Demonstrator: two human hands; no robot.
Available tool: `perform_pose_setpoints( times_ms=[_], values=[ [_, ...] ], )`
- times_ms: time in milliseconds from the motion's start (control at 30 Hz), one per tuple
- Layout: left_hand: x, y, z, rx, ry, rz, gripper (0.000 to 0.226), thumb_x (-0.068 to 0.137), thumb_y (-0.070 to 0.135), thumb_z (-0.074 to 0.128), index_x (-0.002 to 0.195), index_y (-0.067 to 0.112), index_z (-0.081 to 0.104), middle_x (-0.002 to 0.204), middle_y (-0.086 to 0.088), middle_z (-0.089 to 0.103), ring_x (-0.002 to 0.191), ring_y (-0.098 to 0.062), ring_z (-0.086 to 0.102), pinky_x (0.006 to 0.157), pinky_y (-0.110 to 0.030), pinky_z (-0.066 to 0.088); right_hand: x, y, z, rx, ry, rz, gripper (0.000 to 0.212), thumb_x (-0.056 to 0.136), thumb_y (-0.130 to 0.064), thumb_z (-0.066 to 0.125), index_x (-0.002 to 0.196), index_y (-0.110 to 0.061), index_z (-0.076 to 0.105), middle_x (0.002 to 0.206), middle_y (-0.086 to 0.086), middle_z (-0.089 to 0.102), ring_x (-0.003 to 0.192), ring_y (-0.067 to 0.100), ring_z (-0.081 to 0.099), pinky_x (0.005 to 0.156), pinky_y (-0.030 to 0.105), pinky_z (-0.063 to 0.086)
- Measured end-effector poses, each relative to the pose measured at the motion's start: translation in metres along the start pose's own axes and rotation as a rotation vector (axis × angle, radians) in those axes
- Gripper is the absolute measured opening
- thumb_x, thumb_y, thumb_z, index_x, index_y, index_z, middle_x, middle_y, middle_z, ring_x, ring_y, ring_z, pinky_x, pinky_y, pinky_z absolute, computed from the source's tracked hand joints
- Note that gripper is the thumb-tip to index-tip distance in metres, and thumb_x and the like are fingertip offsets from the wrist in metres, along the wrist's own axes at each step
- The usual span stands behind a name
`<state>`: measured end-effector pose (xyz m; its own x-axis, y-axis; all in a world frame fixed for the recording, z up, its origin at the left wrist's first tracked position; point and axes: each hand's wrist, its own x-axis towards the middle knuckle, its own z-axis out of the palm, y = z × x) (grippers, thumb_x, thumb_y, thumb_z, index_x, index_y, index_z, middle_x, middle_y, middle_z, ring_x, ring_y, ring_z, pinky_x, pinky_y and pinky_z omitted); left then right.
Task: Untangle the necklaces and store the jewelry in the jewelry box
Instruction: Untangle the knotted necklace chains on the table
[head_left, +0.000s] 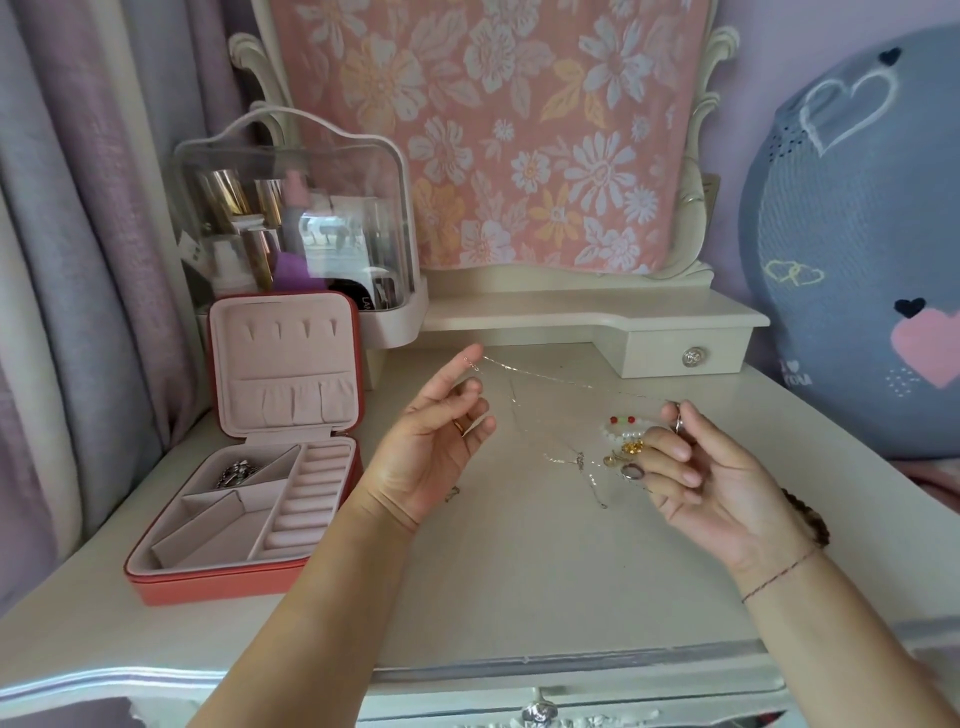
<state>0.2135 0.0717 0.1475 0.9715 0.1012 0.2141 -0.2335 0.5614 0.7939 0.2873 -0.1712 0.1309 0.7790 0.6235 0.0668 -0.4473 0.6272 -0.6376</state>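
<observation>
**A thin chain stretched between our two hands**

We hold both hands above the middle of the tabletop (519, 582), palms up and well apart. Our left hand (434, 457) pinches one end of a fine silver chain (545, 375) between thumb and forefinger; the other fingers curl loosely, and a ring sits on one of them. Our right hand (727, 488) grips the other end, also between thumb and forefinger, with the remaining fingers half bent. The chain runs nearly taut from hand to hand, and further thin strands hang from it down to the tabletop; we cannot tell how many necklaces are caught up in it.

Below the chain, towards the right hand, a small heap of jewelry (626, 447) lies on the tabletop: red and green beads, white pearls, a gold piece and a dark-stoned ring. Loose silver chain ends (582, 465) trail just left of it.

The box (249, 493) stands open near the left edge of the tabletop, its lid upright. In its far-left compartment lies a silver piece (236, 473); the other compartments and the ring rolls show only their pink lining. Behind the box, at the back left corner, stands a clear case (296, 223) with cosmetics.
</observation>
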Motion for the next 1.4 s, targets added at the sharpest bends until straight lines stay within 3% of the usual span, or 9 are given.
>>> perform_pose_setpoints(
  times_ms=[133, 267, 367, 533, 633, 733, 933, 1233, 1400],
  values=[
    [0.000, 0.000, -0.002, -0.182, -0.039, -0.014, 0.036, 0.080, 0.003, 0.059, 0.110, 0.017, 0.073, 0.089, 0.000, 0.064, 0.086, -0.017, 0.066, 0.091, -0.034, 0.054, -0.001, -0.001, 0.000, -0.018, -0.001, 0.012, 0.040, 0.053, -0.023, 0.094, 0.078, -0.015, 0.064, 0.059, -0.005, 0.038, 0.041, 0.005, 0.035, 0.032, 0.017, 0.032],
    [-0.002, 0.003, 0.003, -0.296, -0.026, -0.028, 0.028, 0.087, 0.010, 0.049, 0.098, 0.014, 0.074, 0.083, -0.001, 0.061, 0.076, -0.016, 0.065, 0.082, -0.036, 0.058, -0.002, 0.000, 0.000, -0.025, -0.008, 0.003, 0.039, 0.053, -0.024, 0.093, 0.078, -0.016, 0.063, 0.061, -0.004, 0.039, 0.045, 0.007, 0.037, 0.038, 0.017, 0.035],
    [-0.004, 0.003, 0.002, -0.315, -0.094, -0.058, 0.032, 0.083, 0.010, 0.058, 0.112, 0.013, 0.071, 0.076, 0.000, 0.055, 0.066, -0.013, 0.059, 0.077, -0.034, 0.058, -0.002, 0.001, 0.000, -0.038, 0.006, -0.008, 0.040, 0.051, -0.025, 0.094, 0.077, -0.016, 0.065, 0.065, -0.003, 0.042, 0.050, 0.009, 0.040, 0.047, 0.019, 0.040],
    [-0.002, 0.001, -0.005, -0.289, -0.219, -0.111, 0.071, 0.069, 0.009, 0.079, 0.136, 0.014, 0.056, 0.075, 0.001, 0.046, 0.057, -0.010, 0.045, 0.064, -0.025, 0.052, -0.001, 0.002, 0.001, -0.075, 0.016, -0.014, 0.040, 0.049, -0.028, 0.094, 0.075, -0.016, 0.066, 0.068, -0.001, 0.048, 0.054, 0.011, 0.044, 0.054, 0.022, 0.045],
    [-0.001, 0.000, -0.004, -0.233, -0.188, -0.145, 0.077, 0.066, 0.008, 0.080, 0.138, 0.012, 0.052, 0.077, 0.000, 0.049, 0.054, -0.009, 0.043, 0.056, -0.022, 0.047, 0.001, 0.001, 0.006, -0.115, 0.021, 0.015, 0.035, 0.055, -0.028, 0.091, 0.077, -0.017, 0.066, 0.073, -0.001, 0.055, 0.045, 0.007, 0.039, 0.048, 0.018, 0.041],
    [0.001, -0.002, -0.002, -0.090, -0.101, -0.176, 0.058, 0.076, 0.005, 0.065, 0.132, 0.012, 0.053, 0.077, 0.001, 0.049, 0.051, -0.008, 0.040, 0.049, -0.019, 0.037, 0.003, -0.004, 0.017, -0.268, 0.061, 0.009, 0.011, 0.082, -0.028, 0.061, 0.079, -0.017, 0.060, 0.091, 0.004, 0.065, 0.036, 0.002, 0.029, 0.041, 0.013, 0.033],
    [0.000, -0.010, 0.003, 0.394, 0.110, -0.201, 0.030, 0.090, -0.001, 0.053, 0.115, 0.010, 0.066, 0.070, 0.005, 0.048, 0.049, -0.008, 0.034, 0.044, -0.018, 0.025, 0.011, -0.023, 0.048, -0.502, -0.033, -0.019, 0.014, 0.089, -0.028, 0.048, 0.083, -0.018, 0.057, 0.113, 0.006, 0.068, 0.036, 0.001, 0.025, 0.041, 0.013, 0.028],
    [-0.003, -0.018, 0.008, 0.622, 0.125, -0.194, 0.022, 0.086, -0.004, 0.060, 0.097, 0.009, 0.074, 0.065, 0.001, 0.045, 0.052, -0.011, 0.034, 0.048, -0.018, 0.028, 0.017, -0.041, 0.088, -0.568, -0.161, -0.113, 0.018, 0.089, -0.026, 0.048, 0.080, -0.020, 0.062, 0.128, 0.009, 0.063, 0.043, 0.005, 0.037, 0.047, 0.016, 0.039],
    [-0.003, -0.018, 0.009, 0.548, 0.100, -0.218, 0.020, 0.085, -0.004, 0.061, 0.088, 0.009, 0.075, 0.074, -0.010, 0.060, 0.058, -0.013, 0.055, 0.058, -0.017, 0.046, 0.014, -0.043, 0.103, -0.604, -0.194, -0.168, 0.024, 0.087, -0.024, 0.049, 0.073, -0.021, 0.068, 0.124, 0.009, 0.065, 0.049, 0.009, 0.046, 0.051, 0.020, 0.044]
  ],
)
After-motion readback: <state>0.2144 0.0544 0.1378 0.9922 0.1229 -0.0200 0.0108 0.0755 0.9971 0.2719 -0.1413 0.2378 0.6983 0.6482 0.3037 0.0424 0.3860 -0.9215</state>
